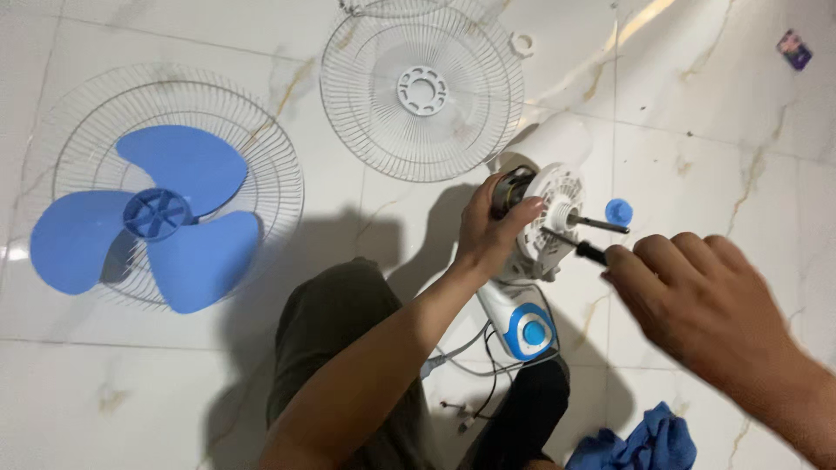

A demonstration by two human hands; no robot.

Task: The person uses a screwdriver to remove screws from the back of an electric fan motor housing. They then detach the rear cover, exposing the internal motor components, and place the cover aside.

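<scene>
My left hand (492, 228) grips the white fan motor housing (550, 218) from the left, with the metal shaft (601, 224) sticking out to the right. My right hand (697, 300) holds a black-handled screwdriver (585, 251) whose tip points into the motor's front face. Below the motor hangs the white fan neck with a blue control knob (529, 331) and loose wires. A small blue cap (618, 210) lies on the floor just past the shaft.
A blue three-blade fan propeller (157, 218) rests on a wire grille (279, 187) at left. A second white wire grille (422, 91) lies at top centre, a small white ring (521, 43) beside it. A blue cloth (644, 444) sits at the bottom right. My knees are below.
</scene>
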